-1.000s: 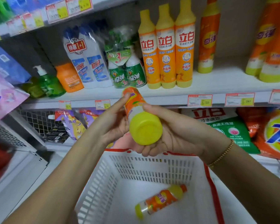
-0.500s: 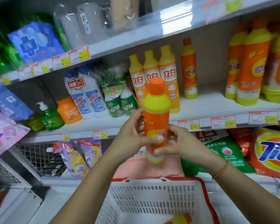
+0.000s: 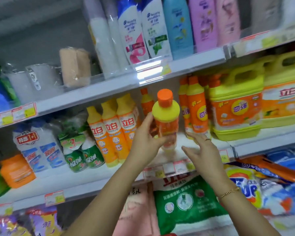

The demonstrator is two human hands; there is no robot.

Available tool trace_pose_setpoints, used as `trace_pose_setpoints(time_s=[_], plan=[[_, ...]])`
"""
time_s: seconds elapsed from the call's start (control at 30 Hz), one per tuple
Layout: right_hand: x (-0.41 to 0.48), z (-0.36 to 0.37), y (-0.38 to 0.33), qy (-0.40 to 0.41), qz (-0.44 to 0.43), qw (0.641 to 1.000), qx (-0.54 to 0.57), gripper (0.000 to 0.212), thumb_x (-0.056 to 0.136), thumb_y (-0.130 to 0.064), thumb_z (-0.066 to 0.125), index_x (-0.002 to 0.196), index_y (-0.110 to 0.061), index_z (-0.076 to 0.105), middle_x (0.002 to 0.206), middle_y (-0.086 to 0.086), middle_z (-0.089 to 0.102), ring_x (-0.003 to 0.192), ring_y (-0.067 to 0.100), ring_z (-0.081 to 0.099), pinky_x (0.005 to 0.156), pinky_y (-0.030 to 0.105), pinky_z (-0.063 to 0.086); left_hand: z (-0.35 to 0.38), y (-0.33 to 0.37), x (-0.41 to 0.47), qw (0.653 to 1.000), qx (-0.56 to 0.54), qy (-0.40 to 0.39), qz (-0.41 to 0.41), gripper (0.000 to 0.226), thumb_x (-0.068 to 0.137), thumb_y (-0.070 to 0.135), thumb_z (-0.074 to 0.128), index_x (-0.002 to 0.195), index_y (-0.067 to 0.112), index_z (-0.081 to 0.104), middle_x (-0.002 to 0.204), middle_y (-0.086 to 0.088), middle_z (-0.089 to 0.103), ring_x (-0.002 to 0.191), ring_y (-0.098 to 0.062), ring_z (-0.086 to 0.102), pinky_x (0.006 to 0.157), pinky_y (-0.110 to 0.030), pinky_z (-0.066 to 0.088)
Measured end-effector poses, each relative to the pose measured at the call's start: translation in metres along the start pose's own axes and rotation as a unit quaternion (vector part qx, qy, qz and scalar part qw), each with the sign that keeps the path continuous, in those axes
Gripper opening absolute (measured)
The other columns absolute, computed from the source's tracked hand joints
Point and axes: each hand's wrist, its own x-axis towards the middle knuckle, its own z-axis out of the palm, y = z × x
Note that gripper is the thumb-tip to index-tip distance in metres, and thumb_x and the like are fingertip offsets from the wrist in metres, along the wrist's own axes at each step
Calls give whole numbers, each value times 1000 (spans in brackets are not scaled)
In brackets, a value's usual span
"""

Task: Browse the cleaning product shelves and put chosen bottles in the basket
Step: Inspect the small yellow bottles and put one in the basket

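Note:
An orange detergent bottle (image 3: 166,120) with a yellow shoulder and orange cap stands upright in front of the middle shelf. My left hand (image 3: 147,139) grips it around the body. To the right of the bottle's base, my right hand (image 3: 200,150) is off the bottle, its fingers straight and spread, holding nothing. Just behind and below the bottle lies the white shelf board (image 3: 186,147). The basket is out of view except a red sliver at the bottom edge.
Three yellow-orange bottles (image 3: 116,130) stand left of the held bottle, and taller orange bottles (image 3: 194,109) and large yellow jugs (image 3: 237,106) to its right. Shampoo bottles (image 3: 148,29) fill the shelf above. Detergent bags (image 3: 186,200) lie on the shelf below.
The view has tilted up, so the basket has dropped out of sight. The bottle rose toward the shelf. My right hand has let go of it and opened beside it.

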Motion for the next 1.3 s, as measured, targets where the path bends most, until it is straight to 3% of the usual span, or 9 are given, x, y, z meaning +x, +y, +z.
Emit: trace_pose_setpoints(time_s=[0.1,0.2,0.37,0.57,0.8,0.93,1.03,1.17,1.3], plan=[[6,-3,37,31,-8,997,-75,33,86,-6,62,118,-12,64,126,7,57,123,25,47,103,32,38,20,-15,30,1000,-6,5,-18,68,66,6,84,126,18,54,117,3,66,107,-10,62,93,-26,51],[8,4,59,10,-14,993,-116,29,86,-20,67,114,-12,67,123,4,57,126,18,40,104,26,36,36,-27,50,998,-18,13,-64,63,70,3,82,124,16,53,113,5,64,97,-3,62,82,-16,50],[10,14,81,76,-83,977,-182,40,81,-56,55,88,-21,74,87,-5,66,98,15,50,95,28,32,55,-53,82,989,-43,14,-141,53,73,2,79,115,20,53,111,-3,66,101,-20,65,93,-44,53],[17,23,97,135,-140,957,-215,31,88,-47,53,74,-19,58,73,-5,51,77,16,45,80,27,34,70,-88,117,986,-37,32,-160,56,74,14,81,122,18,51,118,-9,66,104,-27,65,94,-51,51],[18,30,96,178,-157,939,-249,33,90,-42,49,70,-16,54,69,-2,49,70,20,45,79,33,36,74,-104,108,989,-19,46,-141,57,82,25,75,131,11,51,122,-8,65,105,-19,64,92,-36,53],[16,31,95,177,-150,941,-246,33,90,-41,47,72,-15,54,70,0,50,71,22,46,79,35,36,64,-116,102,969,50,202,-136,58,84,44,67,125,6,51,117,-18,61,105,-33,60,92,-44,49],[15,32,95,180,-145,941,-246,33,90,-41,48,72,-14,55,71,0,51,72,22,46,81,35,36,54,-128,114,950,81,238,-188,60,79,36,65,127,4,48,117,-20,57,104,-37,58,91,-46,49],[16,30,94,160,-130,947,-245,35,90,-45,48,74,-15,57,74,0,52,75,22,47,84,34,36,52,-135,137,940,62,210,-261,62,81,17,74,133,4,43,122,-13,58,105,-30,60,82,-30,47],[11,26,80,110,-99,975,-167,38,83,-54,53,89,-18,64,96,-2,58,98,16,46,95,32,33,49,-130,127,935,104,224,-253,60,80,12,75,130,2,44,129,-17,55,117,-34,55,89,-33,43]])
